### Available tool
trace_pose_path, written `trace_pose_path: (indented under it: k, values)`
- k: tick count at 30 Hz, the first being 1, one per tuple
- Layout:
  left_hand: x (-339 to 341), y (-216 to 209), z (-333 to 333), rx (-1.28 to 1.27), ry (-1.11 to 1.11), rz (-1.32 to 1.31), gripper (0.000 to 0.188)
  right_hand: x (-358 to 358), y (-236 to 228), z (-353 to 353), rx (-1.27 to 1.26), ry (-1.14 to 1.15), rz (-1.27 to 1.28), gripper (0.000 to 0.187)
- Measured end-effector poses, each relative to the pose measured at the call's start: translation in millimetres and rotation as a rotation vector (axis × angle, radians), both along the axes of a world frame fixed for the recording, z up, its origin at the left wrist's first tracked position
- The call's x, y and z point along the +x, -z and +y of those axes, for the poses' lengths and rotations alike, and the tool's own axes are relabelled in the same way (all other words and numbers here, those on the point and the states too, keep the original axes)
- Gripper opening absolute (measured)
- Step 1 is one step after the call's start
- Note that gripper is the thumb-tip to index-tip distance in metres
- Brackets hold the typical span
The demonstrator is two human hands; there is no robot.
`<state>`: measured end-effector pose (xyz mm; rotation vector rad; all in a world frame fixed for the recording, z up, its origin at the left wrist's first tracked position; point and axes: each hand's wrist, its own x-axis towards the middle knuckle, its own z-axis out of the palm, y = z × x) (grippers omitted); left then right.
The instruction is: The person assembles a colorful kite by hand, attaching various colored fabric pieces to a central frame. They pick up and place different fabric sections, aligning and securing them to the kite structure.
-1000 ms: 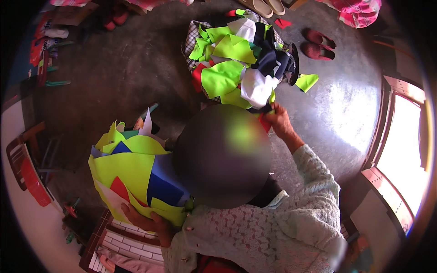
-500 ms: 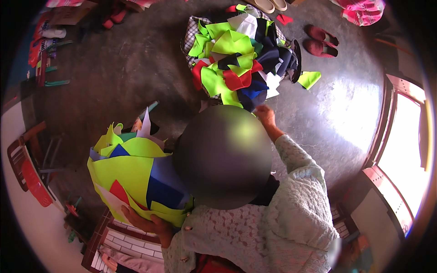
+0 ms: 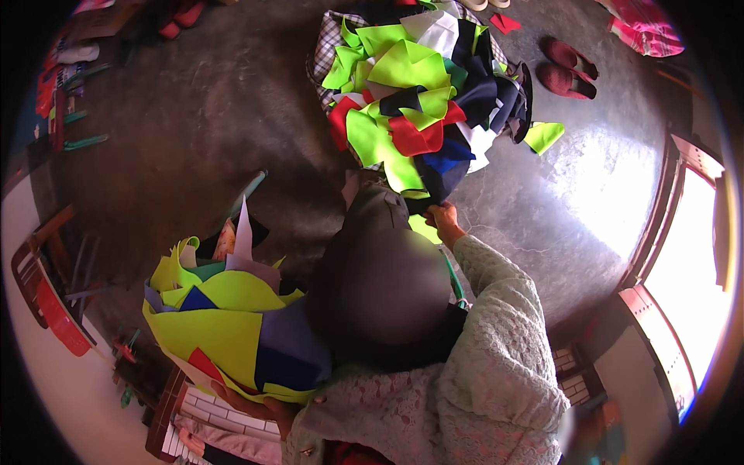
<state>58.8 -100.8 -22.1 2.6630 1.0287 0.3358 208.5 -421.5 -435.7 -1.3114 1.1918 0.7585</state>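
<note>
My left hand (image 3: 249, 404) holds the near side of a large bundle of cloth pieces (image 3: 213, 341), mostly neon yellow, with blue, grey and red pieces and pale points sticking up. Ahead, a loose heap of cut cloth pieces (image 3: 411, 70) in neon yellow, red, white and dark blue lies on a checked cloth (image 3: 325, 54). At the heap's near edge my right hand (image 3: 445, 222) pinches a black cloth piece (image 3: 418, 206). A neon yellow piece (image 3: 425, 229) shows just below those fingers. A dark, blurred round shape (image 3: 387, 287) hides the space between my arms.
Dark red shoes (image 3: 568, 70) and a stray neon yellow piece (image 3: 545, 137) lie right of the heap on the grey floor (image 3: 194, 108). A red chair (image 3: 58, 310) stands at the left. Another person's hand (image 3: 192, 443) shows at the lower left. A bright doorway (image 3: 686, 256) is at the right.
My right hand has come nearer to me and now pinches the black piece at the heap's edge. The bundle and left hand sit slightly lower in view.
</note>
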Motion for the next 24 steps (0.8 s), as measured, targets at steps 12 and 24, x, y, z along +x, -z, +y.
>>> trace_pose_path:
  k: [12, 24]
  values:
    - [1, 2, 7, 0.006, -0.033, 0.078, 0.069, 2, -15, 43, -0.778, -0.513, 0.215, 0.084]
    - [-3, -2, 3, 0.04, -0.035, 0.085, 0.069, -75, 52, 30, -0.234, -0.576, -0.214, 0.039]
